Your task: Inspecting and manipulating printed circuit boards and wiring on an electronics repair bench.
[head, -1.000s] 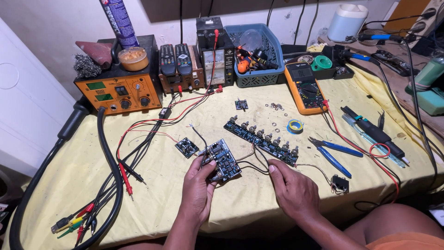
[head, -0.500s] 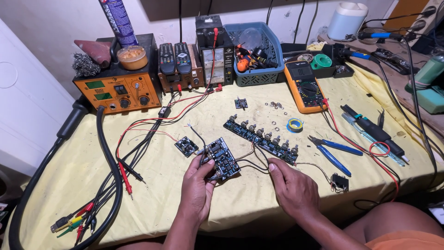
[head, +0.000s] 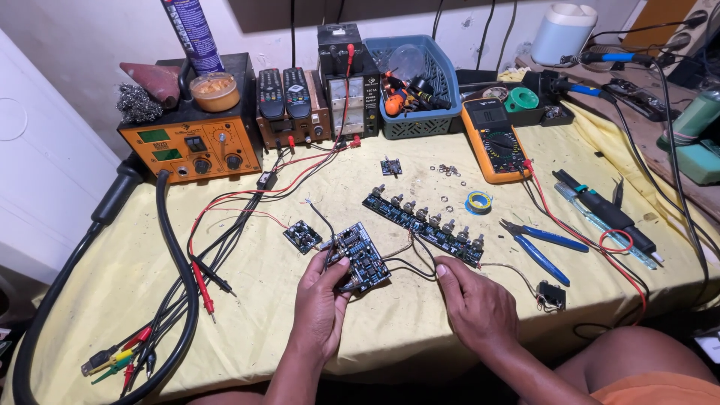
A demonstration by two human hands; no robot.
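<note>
From the head camera, the left hand (head: 321, 300) reaches up from the lower edge, fingers curled around the near edge of a small dark circuit board (head: 358, 256), thumb on its top, gripping it just above the yellow table cover (head: 420, 337). The right hand (head: 474, 304) lies palm down on the cover just right of that board, fingers loosely bent, holding nothing, its fingertips by the black wires (head: 409, 264) that run from the board to a long narrow board (head: 424, 219) carrying a row of knobs.

A smaller square board (head: 303, 236) lies just left of the held one. At the back stands an orange box-shaped station (head: 193, 146) with two green displays, and an orange multimeter (head: 494, 140) lies flat to the right. Blue-handled pliers (head: 541, 241) rest beside the long board, and a small ring of blue and yellow tape (head: 477, 202) sits nearby.
</note>
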